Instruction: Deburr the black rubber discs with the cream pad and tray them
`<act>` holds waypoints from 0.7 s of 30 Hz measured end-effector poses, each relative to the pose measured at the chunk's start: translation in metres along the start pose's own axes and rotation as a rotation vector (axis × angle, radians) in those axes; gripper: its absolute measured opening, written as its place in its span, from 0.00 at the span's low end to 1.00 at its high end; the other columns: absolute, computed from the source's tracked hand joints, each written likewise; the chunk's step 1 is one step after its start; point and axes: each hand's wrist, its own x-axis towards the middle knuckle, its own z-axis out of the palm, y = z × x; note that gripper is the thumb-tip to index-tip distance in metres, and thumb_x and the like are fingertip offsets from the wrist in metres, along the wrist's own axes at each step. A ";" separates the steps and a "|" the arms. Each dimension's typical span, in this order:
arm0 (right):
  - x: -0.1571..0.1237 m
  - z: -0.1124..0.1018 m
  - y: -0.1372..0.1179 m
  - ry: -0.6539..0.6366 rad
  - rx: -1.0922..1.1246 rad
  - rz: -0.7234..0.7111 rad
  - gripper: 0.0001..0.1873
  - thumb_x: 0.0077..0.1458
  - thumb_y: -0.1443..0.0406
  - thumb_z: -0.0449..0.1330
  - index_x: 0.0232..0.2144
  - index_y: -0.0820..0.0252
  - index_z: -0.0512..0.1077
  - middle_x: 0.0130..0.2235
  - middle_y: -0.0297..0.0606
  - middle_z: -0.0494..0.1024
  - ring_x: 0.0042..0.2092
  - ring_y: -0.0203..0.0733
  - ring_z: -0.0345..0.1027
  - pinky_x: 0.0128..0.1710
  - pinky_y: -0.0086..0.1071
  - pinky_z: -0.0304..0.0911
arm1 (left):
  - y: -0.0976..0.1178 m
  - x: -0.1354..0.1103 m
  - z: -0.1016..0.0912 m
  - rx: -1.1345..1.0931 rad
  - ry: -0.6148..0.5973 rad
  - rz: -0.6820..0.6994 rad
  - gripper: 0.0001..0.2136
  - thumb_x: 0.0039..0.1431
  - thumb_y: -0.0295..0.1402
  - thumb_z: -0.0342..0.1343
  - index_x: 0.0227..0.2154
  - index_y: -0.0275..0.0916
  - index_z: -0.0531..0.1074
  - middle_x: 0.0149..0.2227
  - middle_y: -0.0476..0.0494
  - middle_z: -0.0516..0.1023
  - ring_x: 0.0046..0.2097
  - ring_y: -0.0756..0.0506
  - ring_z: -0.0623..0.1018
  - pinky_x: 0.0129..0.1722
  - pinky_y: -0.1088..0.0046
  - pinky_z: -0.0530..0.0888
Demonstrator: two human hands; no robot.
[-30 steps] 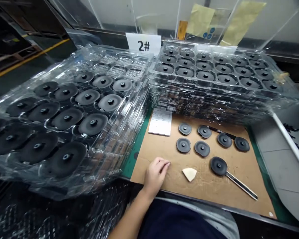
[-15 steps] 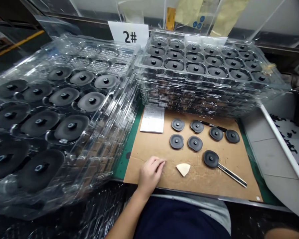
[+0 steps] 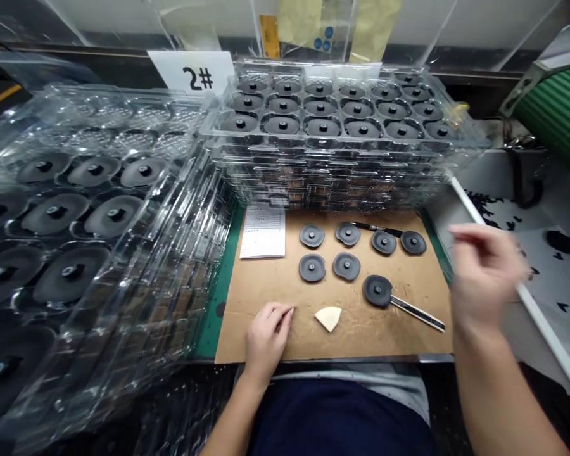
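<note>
My left hand (image 3: 267, 339) rests on the brown cardboard sheet (image 3: 266, 285), thumb and fingers pressed together; whatever may be between them is hidden. Right of it lies a cream wedge-shaped pad (image 3: 329, 318). My right hand (image 3: 487, 272), blurred, is raised over the edge of the white bin (image 3: 541, 316) with its fingers curled; I cannot make out anything in them. Several dark oval discs with a central stub (image 3: 312, 268) lie on the cardboard. Another disc (image 3: 377, 290) lies at the end of a narrow black-and-light strip tool (image 3: 418, 313). A black pen-like tool (image 3: 375, 228) lies behind the discs.
Stacked clear plastic trays (image 3: 313, 152) with discs stand at the back. A second tray stack (image 3: 190, 266) fills the left. A printed paper (image 3: 263, 234) lies on the cardboard. Small black pieces (image 3: 491, 209) are in the bin. A "2#" sign (image 3: 192, 71) stands behind.
My right hand has come into view at the right, over the bin's edge. The camera view has turned right. My left hand keeps its closed pose on the cardboard.
</note>
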 end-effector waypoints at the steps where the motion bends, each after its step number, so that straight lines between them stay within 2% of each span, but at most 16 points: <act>1: 0.001 0.009 0.012 -0.010 -0.034 0.054 0.22 0.56 0.58 0.57 0.51 0.59 0.64 0.54 0.47 0.64 0.56 0.52 0.58 0.55 0.51 0.55 | 0.000 0.000 0.000 -0.004 0.002 0.003 0.08 0.60 0.31 0.51 0.37 0.40 0.75 0.35 0.44 0.75 0.37 0.46 0.75 0.39 0.71 0.69; 4: 0.002 0.039 0.048 -0.061 -0.117 0.223 0.37 0.44 0.58 0.65 0.55 0.65 0.61 0.57 0.57 0.59 0.59 0.65 0.50 0.57 0.59 0.45 | -0.001 0.002 0.002 -0.023 0.006 0.002 0.08 0.59 0.31 0.52 0.37 0.40 0.75 0.35 0.44 0.75 0.38 0.46 0.74 0.39 0.71 0.69; 6: -0.002 0.053 0.066 -0.078 -0.131 0.303 0.40 0.43 0.60 0.65 0.57 0.68 0.58 0.57 0.59 0.60 0.59 0.64 0.51 0.57 0.58 0.47 | 0.000 0.002 0.002 -0.044 0.006 -0.015 0.08 0.59 0.32 0.53 0.37 0.41 0.75 0.36 0.44 0.75 0.37 0.46 0.74 0.39 0.70 0.68; 8: -0.009 0.057 0.076 -0.070 -0.127 0.358 0.39 0.45 0.62 0.63 0.58 0.67 0.56 0.56 0.56 0.63 0.58 0.59 0.54 0.58 0.52 0.49 | 0.000 0.003 0.003 -0.072 0.007 -0.046 0.08 0.58 0.32 0.53 0.37 0.41 0.76 0.35 0.44 0.75 0.37 0.46 0.74 0.39 0.70 0.68; 11: -0.023 0.047 0.076 -0.034 -0.100 0.424 0.41 0.46 0.61 0.63 0.60 0.65 0.54 0.57 0.53 0.62 0.59 0.56 0.54 0.58 0.50 0.50 | 0.000 0.004 0.002 -0.135 0.010 -0.116 0.07 0.56 0.33 0.55 0.36 0.41 0.77 0.35 0.44 0.75 0.37 0.46 0.73 0.40 0.70 0.67; 14: -0.039 0.026 0.061 -0.027 -0.039 0.464 0.40 0.48 0.58 0.61 0.60 0.62 0.52 0.57 0.51 0.62 0.58 0.53 0.57 0.58 0.50 0.53 | 0.006 0.006 0.000 -0.248 0.004 -0.215 0.08 0.55 0.36 0.56 0.34 0.40 0.77 0.35 0.43 0.75 0.36 0.46 0.73 0.38 0.70 0.68; 16: -0.051 0.011 0.040 -0.085 0.046 0.455 0.37 0.50 0.57 0.61 0.59 0.58 0.54 0.58 0.46 0.63 0.58 0.50 0.59 0.58 0.47 0.55 | 0.017 0.007 -0.002 -0.362 -0.027 -0.290 0.11 0.57 0.38 0.54 0.38 0.39 0.75 0.36 0.41 0.76 0.35 0.46 0.75 0.36 0.71 0.70; 18: -0.062 -0.003 0.011 -0.263 0.200 0.402 0.34 0.50 0.58 0.62 0.58 0.54 0.57 0.58 0.42 0.64 0.58 0.48 0.59 0.59 0.45 0.54 | 0.035 0.006 -0.002 -0.498 -0.112 -0.348 0.15 0.61 0.40 0.48 0.45 0.38 0.71 0.36 0.40 0.77 0.34 0.46 0.77 0.34 0.70 0.73; 19: -0.067 -0.009 -0.006 -0.404 0.291 0.358 0.35 0.49 0.60 0.63 0.58 0.51 0.57 0.58 0.41 0.63 0.59 0.47 0.58 0.60 0.45 0.53 | 0.046 0.006 -0.001 -0.602 -0.188 -0.380 0.17 0.62 0.41 0.46 0.49 0.38 0.68 0.37 0.38 0.78 0.35 0.45 0.78 0.35 0.68 0.74; 21: -0.073 -0.018 -0.041 -0.700 0.420 0.254 0.39 0.49 0.62 0.64 0.60 0.47 0.53 0.59 0.38 0.62 0.60 0.45 0.55 0.61 0.44 0.51 | 0.068 0.003 0.002 -0.950 -0.424 -0.480 0.21 0.61 0.44 0.47 0.52 0.37 0.64 0.43 0.34 0.77 0.41 0.42 0.78 0.41 0.64 0.74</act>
